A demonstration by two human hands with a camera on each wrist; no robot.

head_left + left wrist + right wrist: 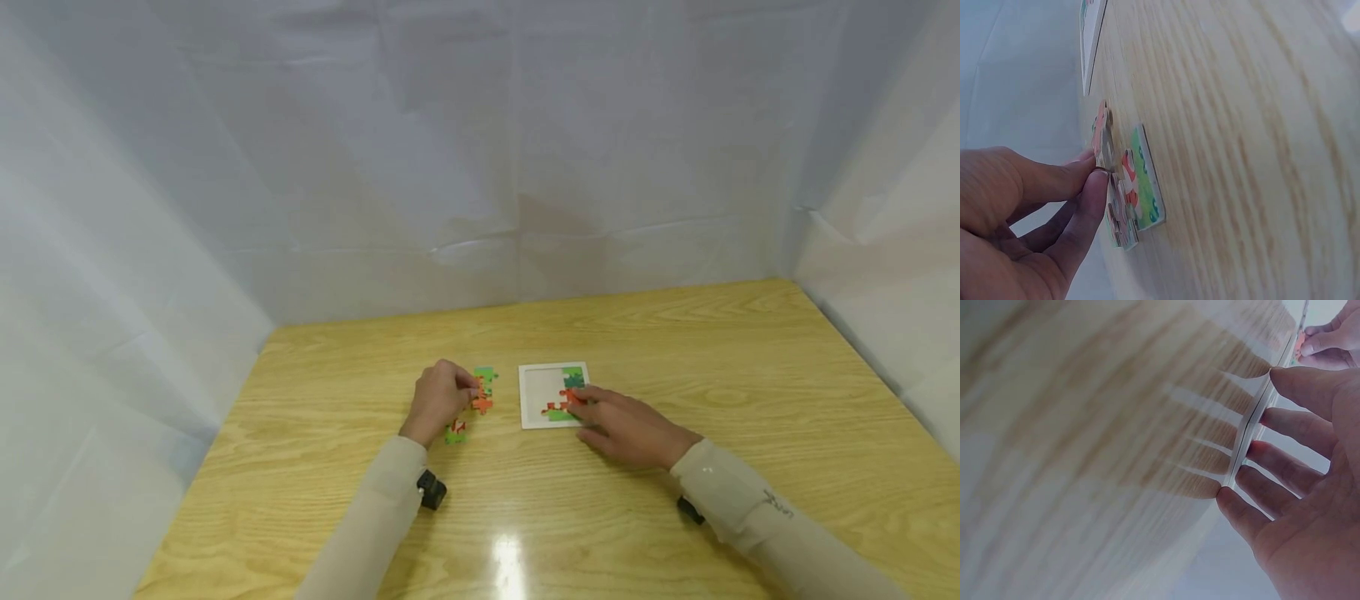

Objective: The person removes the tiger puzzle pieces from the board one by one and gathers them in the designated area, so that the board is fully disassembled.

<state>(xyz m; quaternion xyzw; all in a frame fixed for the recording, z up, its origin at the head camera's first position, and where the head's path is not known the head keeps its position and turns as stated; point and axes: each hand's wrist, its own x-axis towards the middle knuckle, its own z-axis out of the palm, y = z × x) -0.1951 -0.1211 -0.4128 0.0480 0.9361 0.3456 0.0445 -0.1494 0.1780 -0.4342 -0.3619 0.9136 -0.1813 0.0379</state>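
My left hand (441, 396) pinches an orange-red jigsaw piece (1102, 132) between thumb and fingers, its flat side tilted up from the table. Beside it lie other loose pieces: a green one (483, 372) just beyond, and a green one with red and white (455, 433) nearer me. A square white puzzle tray (523, 400) sits to the right, with green and red pieces (559, 414) fitted along its right side and near edge. My right hand (626, 425) rests on the tray's right edge, fingers extended and spread; they cover part of the red pieces there.
The light wooden table (360, 517) carries all of this. White cloth (480, 167) hangs behind it and on both sides. A small black device (431, 490) is strapped at the left wrist, another (690, 510) at the right.
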